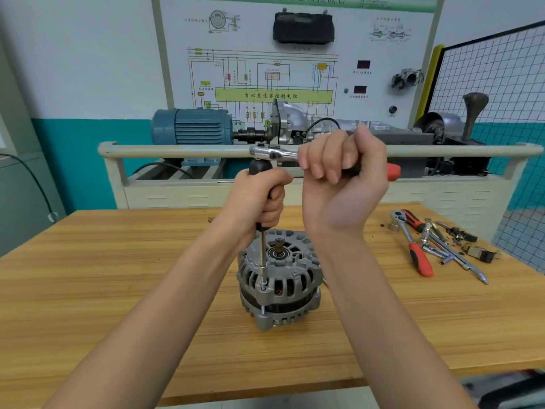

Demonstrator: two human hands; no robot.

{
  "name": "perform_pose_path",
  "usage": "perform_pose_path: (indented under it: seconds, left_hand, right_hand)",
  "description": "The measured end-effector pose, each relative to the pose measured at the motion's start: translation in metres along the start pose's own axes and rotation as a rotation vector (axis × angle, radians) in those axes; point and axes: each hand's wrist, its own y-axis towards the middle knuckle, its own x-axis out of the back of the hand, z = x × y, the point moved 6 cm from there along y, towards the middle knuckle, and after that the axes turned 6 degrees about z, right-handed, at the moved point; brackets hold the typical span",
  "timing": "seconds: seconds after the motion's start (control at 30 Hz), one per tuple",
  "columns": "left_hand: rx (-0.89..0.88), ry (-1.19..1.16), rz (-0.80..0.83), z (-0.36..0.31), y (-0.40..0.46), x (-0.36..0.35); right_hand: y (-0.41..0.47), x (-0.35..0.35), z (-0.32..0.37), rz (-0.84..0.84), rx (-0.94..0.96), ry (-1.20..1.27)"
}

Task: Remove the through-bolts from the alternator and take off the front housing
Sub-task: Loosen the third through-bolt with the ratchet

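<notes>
Left hand (265, 199) grips the black driver handle (256, 168) upright; right hand (342, 172) curls round the ratchet (274, 153) at its 3 o'clock. Below, the ribbed grey alternator (278, 278) stands shaft-up on the wooden table (118, 261), socket on a through-bolt (262, 287) at 9 o'clock.

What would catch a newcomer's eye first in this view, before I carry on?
Both hands at centre: the left hand grips a black driver handle standing upright on the alternator, and the right hand grips the ratchet fitted on top of it. Next, loose tools lie scattered on the wooden table to the right.
</notes>
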Motion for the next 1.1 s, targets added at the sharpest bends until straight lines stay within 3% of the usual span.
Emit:
perform_pose_path:
  seconds: [0.1, 0.2, 0.3, 0.47, 0.53, 0.6, 0.73, 0.9, 0.97, 1.1]
  left_hand:
    - [-0.026, 0.043, -0.147, -0.002, -0.002, 0.001]
    - [-0.064, 0.074, -0.229, -0.004, -0.004, 0.002]
    - [-0.055, 0.057, -0.144, -0.003, -0.004, 0.004]
    - [0.001, -0.012, 0.200, -0.006, -0.004, -0.001]
    - [0.029, -0.022, 0.296, -0.005, -0.004, -0.009]
    - [0.043, -0.006, 0.277, -0.003, -0.002, -0.012]
    - [0.036, -0.011, 0.059, 0.001, 0.003, -0.003]
    - [-0.021, 0.087, -0.221, 0.000, 0.000, 0.000]
    - [-0.035, 0.191, -0.294, -0.001, -0.002, 0.002]
    - [-0.086, 0.171, -0.336, -0.004, -0.006, 0.006]
  right_hand:
    - [-0.017, -0.024, 0.008, 0.154, 0.281, -0.373]
    - [-0.025, -0.035, 0.006, 0.207, 0.357, -0.522]
    - [-0.009, -0.021, 0.004, 0.173, 0.197, -0.253]
    - [0.019, 0.022, -0.014, -0.118, -0.281, 0.314]
    - [0.023, 0.031, -0.022, -0.213, -0.345, 0.464]
    - [0.024, 0.035, -0.023, -0.257, -0.331, 0.473]
    - [0.015, 0.025, -0.011, -0.185, -0.192, 0.244]
    - [-0.019, -0.027, 0.008, 0.151, 0.287, -0.432]
    - [-0.031, -0.041, 0.004, 0.210, 0.363, -0.630]
    - [-0.026, -0.039, 0.004, 0.212, 0.319, -0.551]
